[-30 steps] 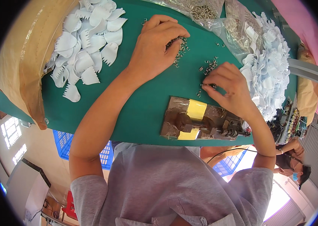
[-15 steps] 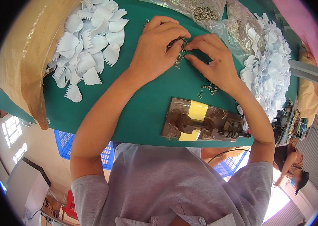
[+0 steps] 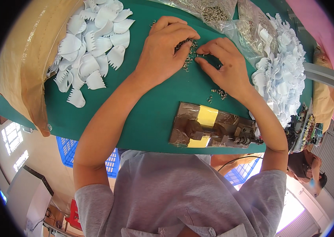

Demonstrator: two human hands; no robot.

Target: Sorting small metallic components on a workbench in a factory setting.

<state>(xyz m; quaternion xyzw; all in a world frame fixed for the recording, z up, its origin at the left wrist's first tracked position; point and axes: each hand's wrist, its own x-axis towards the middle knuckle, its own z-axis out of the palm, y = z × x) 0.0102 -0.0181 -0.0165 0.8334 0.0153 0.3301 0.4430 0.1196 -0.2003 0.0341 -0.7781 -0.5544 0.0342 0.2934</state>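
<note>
The left hand [image 3: 167, 49] is curled around small metal clips [image 3: 188, 62], some showing past its thumb. Just right of it, the right hand [image 3: 227, 65] has thumb and forefinger narrowly parted; I cannot tell whether they pinch a clip. Below the right hand lies a brown metal fixture [image 3: 219, 132].

We record small clips [image 3: 191, 56] of shiny metal; toothed pieces [image 3: 70, 43] of smooth white plastic; tabletop [image 3: 147, 114] matt green; bag [image 3: 230, 27] of glossy, crinkled clear film. Shirt [image 3: 167, 181]: matt grey cloth. Sack [image 3: 26, 63]: papery, creased, faintly shiny.
</note>
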